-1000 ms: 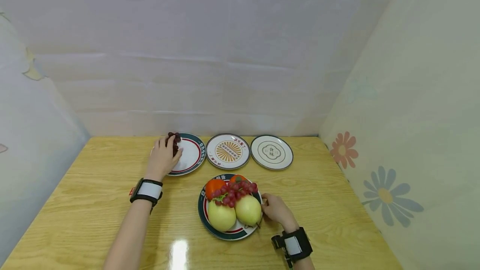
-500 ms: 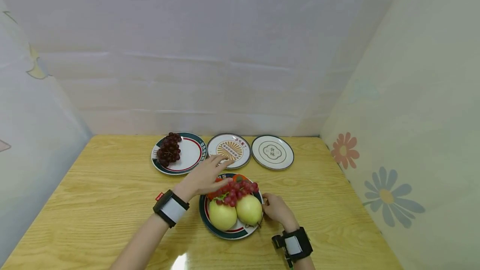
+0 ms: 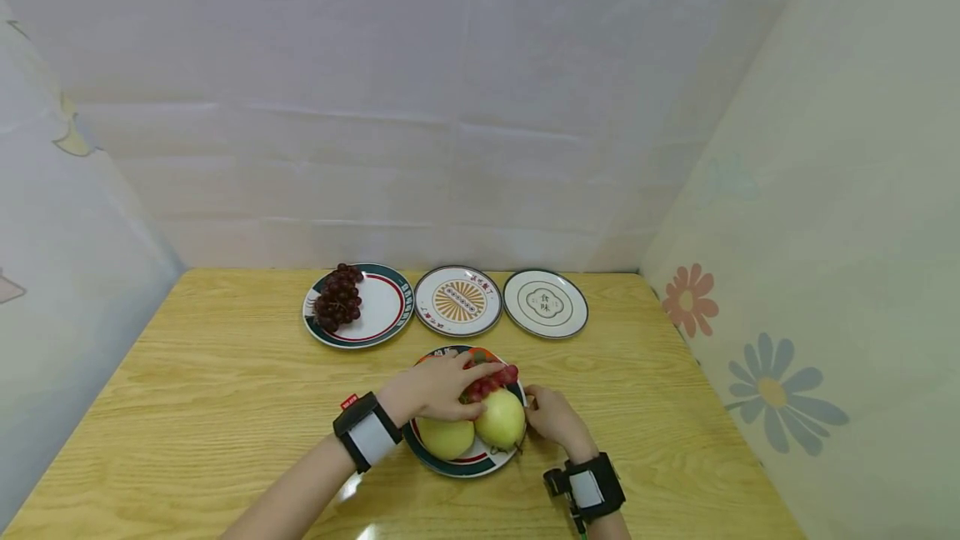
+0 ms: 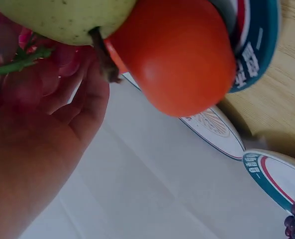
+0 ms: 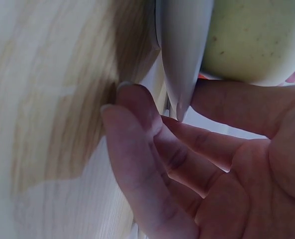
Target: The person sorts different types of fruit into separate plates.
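Observation:
My left hand [image 3: 435, 388] reaches over the fruit plate [image 3: 454, 467], thumb and fingers spread across a bunch of red grapes [image 3: 480, 388]. In the left wrist view the grapes [image 4: 30, 74] lie against the palm, with the fingers behind them. Two yellow-green pears [image 3: 500, 420] sit on the near side of the plate, and orange-red persimmons [image 4: 177, 59] are at its far side, partly hidden by the hand. At the plate's right edge, my right hand [image 3: 557, 423] pinches the rim [image 5: 187, 55], thumb on top and a finger below.
Three plates stand in a row at the back of the wooden table [image 3: 225, 407]. The left plate [image 3: 382, 307] bears dark grapes [image 3: 337, 298]; the middle plate [image 3: 442, 323] and right plate [image 3: 566, 307] show printed designs. Behind them rises a white cloth wall [image 3: 420, 148].
My left hand let go of the dark grapes on the back left plate, came back toward me and right, and now covers the red grapes. The right hand stays at the rim.

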A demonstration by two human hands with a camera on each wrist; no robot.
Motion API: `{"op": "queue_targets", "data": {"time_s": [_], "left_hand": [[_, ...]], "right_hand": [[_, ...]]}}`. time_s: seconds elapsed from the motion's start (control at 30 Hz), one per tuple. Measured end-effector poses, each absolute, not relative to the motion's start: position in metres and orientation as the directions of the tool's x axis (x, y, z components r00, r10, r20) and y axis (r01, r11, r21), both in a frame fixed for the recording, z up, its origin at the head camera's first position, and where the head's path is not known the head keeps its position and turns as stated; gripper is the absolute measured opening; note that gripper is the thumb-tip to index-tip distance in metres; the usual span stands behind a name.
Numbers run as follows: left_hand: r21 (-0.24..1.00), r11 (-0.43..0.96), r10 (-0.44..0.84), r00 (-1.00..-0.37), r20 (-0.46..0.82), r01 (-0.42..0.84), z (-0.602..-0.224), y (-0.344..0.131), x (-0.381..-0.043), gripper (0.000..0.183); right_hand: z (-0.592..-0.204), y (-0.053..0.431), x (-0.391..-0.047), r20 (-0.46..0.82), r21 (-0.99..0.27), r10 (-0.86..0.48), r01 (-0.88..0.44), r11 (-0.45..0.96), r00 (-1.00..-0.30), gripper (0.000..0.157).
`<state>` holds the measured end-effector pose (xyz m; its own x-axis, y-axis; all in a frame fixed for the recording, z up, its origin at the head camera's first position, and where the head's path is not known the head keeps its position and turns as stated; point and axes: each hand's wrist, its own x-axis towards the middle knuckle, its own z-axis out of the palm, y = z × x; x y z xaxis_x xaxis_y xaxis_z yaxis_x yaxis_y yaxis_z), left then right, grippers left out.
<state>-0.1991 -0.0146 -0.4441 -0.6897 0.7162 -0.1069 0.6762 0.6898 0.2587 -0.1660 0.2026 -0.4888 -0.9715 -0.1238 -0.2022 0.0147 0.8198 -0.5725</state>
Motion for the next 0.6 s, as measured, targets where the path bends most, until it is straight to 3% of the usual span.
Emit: {"op": "queue_targets", "data": {"time_s": [0.33,0.43,0.6], "left_hand": [[0.412,0.7,0.673,-0.731,-0.109,0.583,-0.445,-0.008,-0.201,0.057],[0.423,0.693,0.658,-0.752,-0.04,0.584,-0.443,-0.011,-0.205,0.053],[0.399,0.684,0.594,-0.784,0.181,0.61,-0.434,-0.027,-0.224,0.048]], "right_hand": [[-0.488,0.204,-0.165,-0.21,-0.577,-0.119,0.025,0.816,-0.97,0.031],[-0.488,0.204,-0.165,-0.221,-0.579,-0.119,0.032,0.815,-0.968,0.032],[-0.489,0.203,-0.165,-0.218,-0.577,-0.122,0.027,0.817,-0.968,0.032]]}}
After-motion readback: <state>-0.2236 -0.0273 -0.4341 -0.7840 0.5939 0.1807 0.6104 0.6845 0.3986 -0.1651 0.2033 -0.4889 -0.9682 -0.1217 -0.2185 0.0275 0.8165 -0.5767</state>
